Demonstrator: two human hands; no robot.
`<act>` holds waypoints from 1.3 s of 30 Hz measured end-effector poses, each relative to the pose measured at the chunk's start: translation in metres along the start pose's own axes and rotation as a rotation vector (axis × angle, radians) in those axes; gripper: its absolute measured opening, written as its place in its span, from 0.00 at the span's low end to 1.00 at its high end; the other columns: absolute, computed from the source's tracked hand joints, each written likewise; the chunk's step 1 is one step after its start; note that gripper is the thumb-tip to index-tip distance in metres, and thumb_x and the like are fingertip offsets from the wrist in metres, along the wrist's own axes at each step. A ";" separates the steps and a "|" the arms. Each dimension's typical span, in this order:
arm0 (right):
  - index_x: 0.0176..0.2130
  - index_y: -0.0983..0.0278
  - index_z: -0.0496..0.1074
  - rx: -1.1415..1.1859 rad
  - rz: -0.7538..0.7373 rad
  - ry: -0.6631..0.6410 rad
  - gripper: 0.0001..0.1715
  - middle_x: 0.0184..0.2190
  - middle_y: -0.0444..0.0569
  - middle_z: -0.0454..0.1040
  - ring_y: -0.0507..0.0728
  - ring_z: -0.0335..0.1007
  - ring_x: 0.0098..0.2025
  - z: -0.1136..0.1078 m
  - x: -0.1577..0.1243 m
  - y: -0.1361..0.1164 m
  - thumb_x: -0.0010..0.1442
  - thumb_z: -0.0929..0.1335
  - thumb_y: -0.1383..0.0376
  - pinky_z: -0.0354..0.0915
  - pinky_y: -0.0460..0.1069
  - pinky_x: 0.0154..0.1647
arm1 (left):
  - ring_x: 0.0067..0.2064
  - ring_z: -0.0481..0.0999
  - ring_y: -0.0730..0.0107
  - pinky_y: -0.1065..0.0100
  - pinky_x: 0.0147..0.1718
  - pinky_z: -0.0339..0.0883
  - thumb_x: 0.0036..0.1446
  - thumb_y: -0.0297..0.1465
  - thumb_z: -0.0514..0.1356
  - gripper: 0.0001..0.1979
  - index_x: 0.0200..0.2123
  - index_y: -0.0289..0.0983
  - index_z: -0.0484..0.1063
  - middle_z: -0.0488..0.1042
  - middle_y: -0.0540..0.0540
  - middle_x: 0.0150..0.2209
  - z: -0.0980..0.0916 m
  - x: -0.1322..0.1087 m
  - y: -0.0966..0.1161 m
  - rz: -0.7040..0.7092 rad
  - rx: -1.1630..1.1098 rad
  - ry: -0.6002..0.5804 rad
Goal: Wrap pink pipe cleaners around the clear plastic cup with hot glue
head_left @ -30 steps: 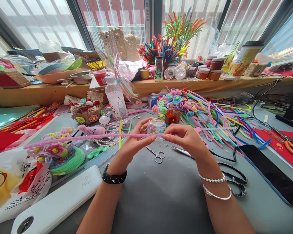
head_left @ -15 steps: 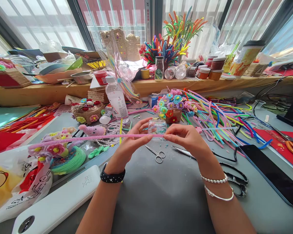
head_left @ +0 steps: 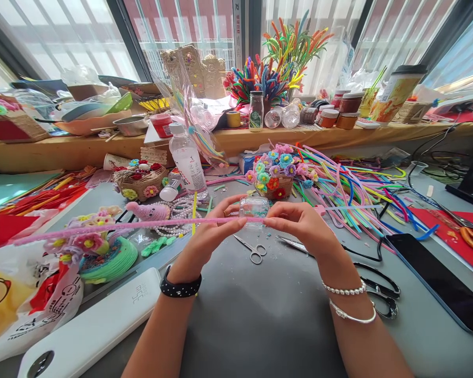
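Observation:
A long pink pipe cleaner [head_left: 142, 226] runs nearly level from the left into both of my hands. My left hand [head_left: 205, 231] is closed, its thumb and fingers pinching the pipe cleaner near its right part. The short right end is pinched between the thumb and fingers of my right hand [head_left: 299, 223]. Between my hands, just behind the strand, a small clear jar [head_left: 254, 206] shows; my fingers reach around its sides, and I cannot tell how firmly they grip it. Small silver scissors [head_left: 254, 248] lie on the table below the jar.
Behind my hands stands a basket of fuzzy flowers [head_left: 278, 170], with many loose pipe cleaners [head_left: 350, 189] to its right. A plastic bottle [head_left: 188, 163] stands left. Nearer are a white power bank [head_left: 94, 325], a phone [head_left: 437, 281] and black-handled scissors [head_left: 382, 294].
The pipe cleaner's long free part has swung slightly, its left end now reaching farther left and lower. My hands and the jar sit slightly lower, with nearly the same hold.

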State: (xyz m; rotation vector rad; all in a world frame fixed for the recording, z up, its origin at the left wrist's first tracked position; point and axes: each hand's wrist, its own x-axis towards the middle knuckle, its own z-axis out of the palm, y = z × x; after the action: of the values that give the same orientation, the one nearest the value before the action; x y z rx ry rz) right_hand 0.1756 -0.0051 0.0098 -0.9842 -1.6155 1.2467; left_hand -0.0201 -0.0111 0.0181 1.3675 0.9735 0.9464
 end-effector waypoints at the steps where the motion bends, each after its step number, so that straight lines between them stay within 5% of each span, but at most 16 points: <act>1: 0.26 0.64 0.74 0.002 0.020 0.005 0.12 0.22 0.43 0.67 0.50 0.60 0.26 0.000 0.000 0.001 0.49 0.71 0.56 0.56 0.46 0.26 | 0.51 0.69 0.55 0.60 0.47 0.62 0.49 0.39 0.62 0.27 0.53 0.41 0.63 0.70 0.41 0.51 0.000 0.000 0.000 -0.017 -0.002 0.009; 27: 0.26 0.65 0.70 0.057 0.043 0.011 0.13 0.22 0.41 0.65 0.48 0.56 0.25 0.005 0.003 0.002 0.49 0.71 0.57 0.51 0.45 0.25 | 0.57 0.64 0.55 0.54 0.53 0.57 0.51 0.38 0.60 0.25 0.54 0.46 0.61 0.67 0.44 0.54 0.003 0.007 -0.009 -0.054 -0.094 -0.017; 39: 0.27 0.65 0.71 -0.026 -0.018 -0.023 0.12 0.24 0.43 0.68 0.49 0.61 0.26 0.005 0.002 0.001 0.51 0.70 0.58 0.57 0.46 0.27 | 0.53 0.67 0.57 0.61 0.48 0.61 0.48 0.37 0.62 0.29 0.55 0.43 0.59 0.68 0.43 0.52 0.008 0.004 -0.004 -0.047 -0.002 0.047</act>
State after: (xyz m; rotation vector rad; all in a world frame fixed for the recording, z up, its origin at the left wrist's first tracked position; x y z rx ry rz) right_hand 0.1704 -0.0041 0.0085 -0.9729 -1.6587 1.2315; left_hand -0.0110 -0.0103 0.0143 1.3202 1.0353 0.9481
